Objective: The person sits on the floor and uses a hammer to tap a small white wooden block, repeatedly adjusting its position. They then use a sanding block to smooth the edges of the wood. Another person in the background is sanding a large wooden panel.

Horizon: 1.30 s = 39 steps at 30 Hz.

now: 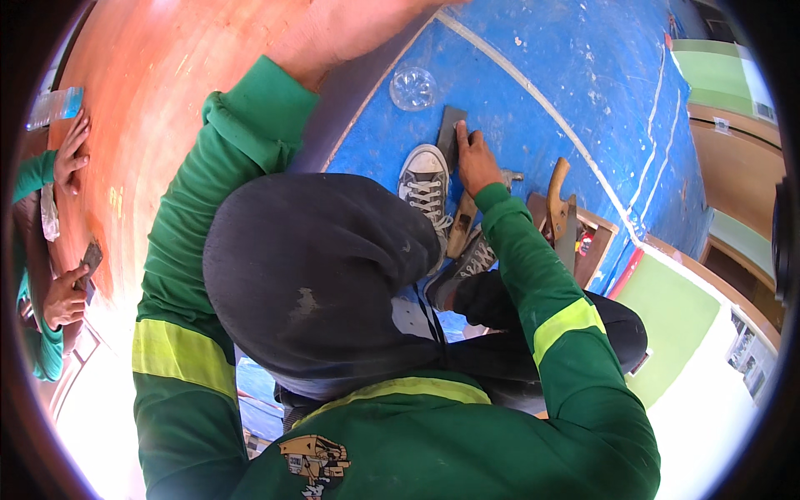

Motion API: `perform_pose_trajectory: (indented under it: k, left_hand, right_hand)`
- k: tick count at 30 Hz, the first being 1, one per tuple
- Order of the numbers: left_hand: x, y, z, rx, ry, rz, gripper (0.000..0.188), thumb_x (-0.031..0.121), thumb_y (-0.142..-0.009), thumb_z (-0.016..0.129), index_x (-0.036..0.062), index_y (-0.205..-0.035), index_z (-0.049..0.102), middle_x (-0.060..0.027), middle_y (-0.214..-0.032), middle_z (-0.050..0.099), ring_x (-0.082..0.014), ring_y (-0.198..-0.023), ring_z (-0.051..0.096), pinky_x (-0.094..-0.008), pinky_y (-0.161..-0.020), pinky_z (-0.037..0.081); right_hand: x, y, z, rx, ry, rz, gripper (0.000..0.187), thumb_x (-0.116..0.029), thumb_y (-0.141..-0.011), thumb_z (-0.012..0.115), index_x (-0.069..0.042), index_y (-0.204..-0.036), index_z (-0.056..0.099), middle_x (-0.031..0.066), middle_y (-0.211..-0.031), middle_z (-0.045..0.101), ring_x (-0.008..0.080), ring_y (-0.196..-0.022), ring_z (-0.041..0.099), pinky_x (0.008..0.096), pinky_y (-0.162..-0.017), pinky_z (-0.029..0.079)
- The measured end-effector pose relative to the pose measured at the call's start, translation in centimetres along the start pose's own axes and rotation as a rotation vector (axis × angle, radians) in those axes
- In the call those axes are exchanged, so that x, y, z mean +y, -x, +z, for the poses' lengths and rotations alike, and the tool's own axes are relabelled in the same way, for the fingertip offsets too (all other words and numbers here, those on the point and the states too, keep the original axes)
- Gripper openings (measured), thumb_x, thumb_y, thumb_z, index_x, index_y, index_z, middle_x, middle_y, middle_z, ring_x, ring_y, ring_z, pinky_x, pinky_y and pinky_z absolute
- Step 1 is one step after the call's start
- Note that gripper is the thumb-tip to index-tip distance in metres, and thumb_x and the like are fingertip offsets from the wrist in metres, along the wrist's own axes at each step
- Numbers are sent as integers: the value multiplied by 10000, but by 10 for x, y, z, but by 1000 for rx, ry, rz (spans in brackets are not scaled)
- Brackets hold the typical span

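Note:
My right hand (479, 164) reaches down to the blue sheet beside my shoe (425, 185). Its thumb and fingers are closed at the edge of a flat dark-grey rectangular blade (448, 137). My left hand (354, 27) is at the top, by the edge of a reddish-brown wooden board (179, 75); the picture's rim cuts off its fingers. Under my right wrist lies what looks like a hammer, its wooden handle (461, 229) showing near my shoes. A handsaw (558, 190) with a wooden handle is just right of my forearm.
A clear round plastic container (412, 88) stands on the blue sheet (575, 92). A wooden box (597, 250) lies by the saw. At far left, a co-worker's hand (72, 154) rests on the board near a clear bottle (57, 108); the other (65, 298) holds a dark scraper (92, 258).

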<state>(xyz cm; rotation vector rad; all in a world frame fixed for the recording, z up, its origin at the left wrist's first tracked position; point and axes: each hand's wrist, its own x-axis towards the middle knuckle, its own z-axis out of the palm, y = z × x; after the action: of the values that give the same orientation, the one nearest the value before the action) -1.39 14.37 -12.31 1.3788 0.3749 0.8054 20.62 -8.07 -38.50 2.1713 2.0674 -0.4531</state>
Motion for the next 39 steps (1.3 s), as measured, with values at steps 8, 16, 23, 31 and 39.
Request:
perform_pose_trajectory:
  k: [8, 16, 23, 31, 39]
  left_hand:
    - [13, -2, -1, 44, -119, -35, 150, 13, -981, 677, 72, -1118, 661, 106, -731, 507, -2, -659, 428, -200, -612, 323]
    - [8, -3, -2, 19, -76, -41, 174, -5, -977, 680, 63, -1136, 661, 98, -748, 527, 1, -672, 443, -190, -628, 346]
    - [13, 6, 6, 13, 7, -28, 173, -4, -988, 668, 56, -1147, 639, 74, -744, 577, -5, -659, 484, -196, -602, 374]
    - [-9, 0, -4, 10, 79, 42, 199, -15, -974, 655, 56, -1158, 631, 87, -721, 518, -13, -640, 453, -221, -582, 368]
    - [-6, -6, -5, -11, -9, 22, 238, -8, -960, 686, 65, -1172, 606, 86, -707, 473, -20, -619, 435, -211, -564, 336]
  right_hand:
    - [-18, 39, 18, -20, 157, -13, 677, -41, -988, 515, -6, -1633, 314, 235, -1198, 603, 391, -1055, 668, 473, -832, 593]
    - [-14, 31, 36, 42, 154, 8, 775, -35, -962, 566, 1, -1662, 234, 285, -1335, 550, 425, -1045, 660, 442, -872, 611]
    - [-2, -22, 9, 126, 15, 39, 741, -58, -980, 537, -55, -1665, 254, 269, -1270, 583, 403, -1040, 669, 453, -859, 593]
    - [-13, 15, 5, 10, 121, 10, 728, -47, -984, 508, -92, -1667, 262, 263, -1271, 583, 424, -1052, 654, 540, -876, 547]
    - [-14, 36, 27, 61, 179, 34, 697, -60, -992, 505, -114, -1656, 303, 235, -1256, 589, 425, -1065, 651, 544, -889, 554]
